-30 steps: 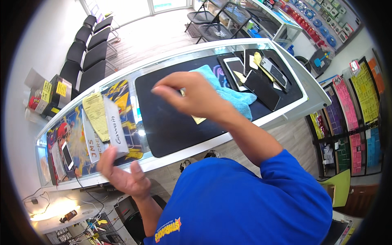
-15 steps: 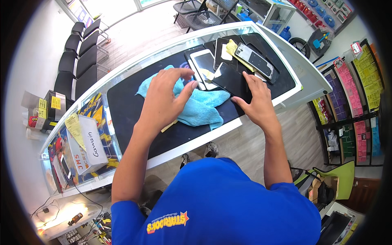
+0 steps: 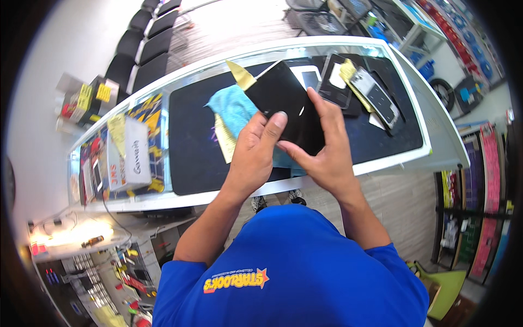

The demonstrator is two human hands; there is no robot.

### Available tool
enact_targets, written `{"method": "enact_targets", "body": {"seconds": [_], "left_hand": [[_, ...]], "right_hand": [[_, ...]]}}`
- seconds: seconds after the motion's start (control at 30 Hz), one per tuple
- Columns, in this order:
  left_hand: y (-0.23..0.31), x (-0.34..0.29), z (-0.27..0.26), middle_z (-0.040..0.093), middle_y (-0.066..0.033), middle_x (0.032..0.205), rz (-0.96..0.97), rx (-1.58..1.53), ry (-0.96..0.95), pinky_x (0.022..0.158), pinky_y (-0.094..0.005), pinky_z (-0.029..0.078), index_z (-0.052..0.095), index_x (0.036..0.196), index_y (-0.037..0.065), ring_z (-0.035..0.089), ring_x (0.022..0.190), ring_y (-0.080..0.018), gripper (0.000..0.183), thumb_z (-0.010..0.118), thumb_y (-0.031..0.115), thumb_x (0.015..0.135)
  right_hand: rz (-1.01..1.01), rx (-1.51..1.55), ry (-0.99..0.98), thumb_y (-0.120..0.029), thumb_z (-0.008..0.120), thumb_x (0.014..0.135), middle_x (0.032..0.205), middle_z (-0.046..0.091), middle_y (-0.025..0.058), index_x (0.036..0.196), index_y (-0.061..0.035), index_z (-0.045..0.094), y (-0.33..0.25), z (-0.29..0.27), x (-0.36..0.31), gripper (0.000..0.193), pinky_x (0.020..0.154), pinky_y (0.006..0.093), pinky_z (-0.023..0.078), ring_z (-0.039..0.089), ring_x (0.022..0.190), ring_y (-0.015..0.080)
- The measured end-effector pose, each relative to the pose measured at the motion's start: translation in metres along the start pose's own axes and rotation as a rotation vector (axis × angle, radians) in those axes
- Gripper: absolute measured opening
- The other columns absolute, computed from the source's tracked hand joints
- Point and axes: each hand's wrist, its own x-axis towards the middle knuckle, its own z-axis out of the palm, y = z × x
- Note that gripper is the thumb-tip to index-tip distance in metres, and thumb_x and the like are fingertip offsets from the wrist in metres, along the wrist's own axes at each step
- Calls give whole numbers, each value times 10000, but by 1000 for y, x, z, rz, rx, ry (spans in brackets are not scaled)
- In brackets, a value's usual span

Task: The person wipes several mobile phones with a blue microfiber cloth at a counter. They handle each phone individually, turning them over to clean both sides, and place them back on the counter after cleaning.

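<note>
Both my hands hold a black phone (image 3: 286, 98) tilted above the counter mat, its dark glossy face toward me. My left hand (image 3: 255, 150) grips its lower left side, the thumb lying on the glass. My right hand (image 3: 329, 158) closes round its right edge and lower corner. A yellow paper slip (image 3: 239, 75) sticks out at the phone's upper left corner. Beneath it lies a light blue cloth (image 3: 229, 106), partly hidden by the phone and my left hand. Another yellow paper (image 3: 224, 140) pokes out beside the cloth.
Several phones lie on the dark mat (image 3: 199, 158) at right, among them a white-framed one (image 3: 310, 77) and one with a silver-grey back (image 3: 375, 97). A white box (image 3: 131, 155) stands on the glass counter at left. Chairs (image 3: 155, 41) line the far left wall.
The black phone has been lifted off the mat and brought nearer to me. My left hand has moved right and taken hold of it too. The view has shifted.
</note>
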Motion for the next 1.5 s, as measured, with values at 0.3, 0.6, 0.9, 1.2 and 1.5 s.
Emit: {"method": "enact_targets", "body": {"seconds": [0.3, 0.6, 0.9, 1.2, 1.5], "left_hand": [[0, -27, -106, 583, -36, 838, 102, -949, 16, 563, -302, 491, 547, 1495, 11, 600, 693, -143, 494, 479, 389, 1184], [-5, -76, -148, 499, -65, 725, 30, -1273, -446, 473, -297, 420, 519, 1460, 7, 554, 526, -158, 572, 486, 487, 1151], [34, -87, -124, 743, -73, 1160, 54, -385, 467, 878, -290, 593, 655, 1293, 31, 720, 1001, -122, 343, 659, 330, 1125], [31, -91, -107, 740, -59, 1146, 110, -192, 313, 902, -261, 572, 649, 1311, 25, 696, 1001, -90, 330, 653, 301, 1130], [31, -92, -126, 723, -167, 1321, -72, -287, 144, 988, -377, 622, 576, 1472, -27, 732, 1201, -248, 492, 547, 348, 1155]], "right_hand": [[80, 493, -412, -108, 769, 1012, 1058, 769, 60, 1348, -33, 740, -31, 36, 7, 346, 788, 275, 532, 652, 852, 115], [-58, 162, -428, -129, 777, 993, 1110, 756, 148, 1298, -28, 751, -45, 67, 9, 323, 907, 367, 559, 723, 980, 263], [162, 156, -435, -326, 714, 1083, 1176, 768, 71, 1415, -2, 693, -46, 83, 31, 464, 880, 260, 515, 653, 967, 106], [587, 731, -631, -298, 764, 1059, 952, 708, -40, 1209, -42, 752, -46, 119, 8, 297, 739, 225, 471, 586, 827, 44], [552, 694, -565, -301, 730, 1084, 880, 706, -27, 1128, -28, 776, -53, 127, -5, 281, 687, 237, 458, 586, 771, 51]]}}
